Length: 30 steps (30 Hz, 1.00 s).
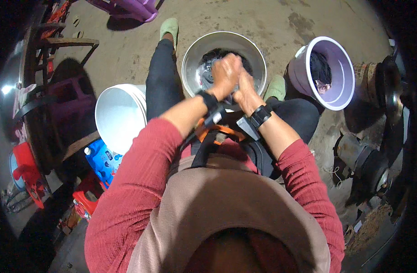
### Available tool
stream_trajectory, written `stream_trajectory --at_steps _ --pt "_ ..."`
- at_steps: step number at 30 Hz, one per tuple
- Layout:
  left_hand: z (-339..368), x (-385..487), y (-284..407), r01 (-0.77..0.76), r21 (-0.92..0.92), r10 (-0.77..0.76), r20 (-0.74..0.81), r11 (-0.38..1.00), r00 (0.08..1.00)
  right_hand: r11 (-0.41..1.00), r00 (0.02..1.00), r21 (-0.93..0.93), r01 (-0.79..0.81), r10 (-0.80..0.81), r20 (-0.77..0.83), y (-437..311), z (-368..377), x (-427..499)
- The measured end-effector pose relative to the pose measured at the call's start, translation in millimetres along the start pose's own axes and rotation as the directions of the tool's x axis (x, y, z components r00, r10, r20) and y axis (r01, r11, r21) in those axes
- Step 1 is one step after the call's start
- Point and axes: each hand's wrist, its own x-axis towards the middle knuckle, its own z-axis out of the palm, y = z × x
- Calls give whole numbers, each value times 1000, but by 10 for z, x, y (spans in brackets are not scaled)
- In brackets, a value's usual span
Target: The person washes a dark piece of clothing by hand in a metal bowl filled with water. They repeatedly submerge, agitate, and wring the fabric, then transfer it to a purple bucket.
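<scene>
A round stainless steel basin [191, 51] stands on the floor between my legs, with dark wet cloth [206, 76] and water in it. Both hands are together over the basin. My left hand [226, 73] is closed in a fist and slightly blurred. Pressed against it from the right is my right hand [245, 85], its fingers partly hidden. Whether cloth is gripped between them cannot be made out. A black strap with a small device sits on each wrist.
At the right stands a pale purple bucket [341, 78] with dark and pink cloth inside. A white bucket [118, 116] and a blue detergent pouch [101, 160] are at the left. A purple plastic stool [136, 10] is at the top, a wooden frame [70, 41] at upper left.
</scene>
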Motion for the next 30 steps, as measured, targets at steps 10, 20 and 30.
stream_trajectory --at_steps 10,20,30 --pt "401 -240 -439 -52 26 51 27 998 998 998 993 -5 -62 61 -97 -172 134 -278" --pt "-463 30 -1229 -28 -499 183 263 866 947 989 975 14 148 -149 163 -556 128 -153" --pt "-363 -14 -703 -114 -320 160 122 940 980 996 991 -44 79 -74 110 -449 -111 168"
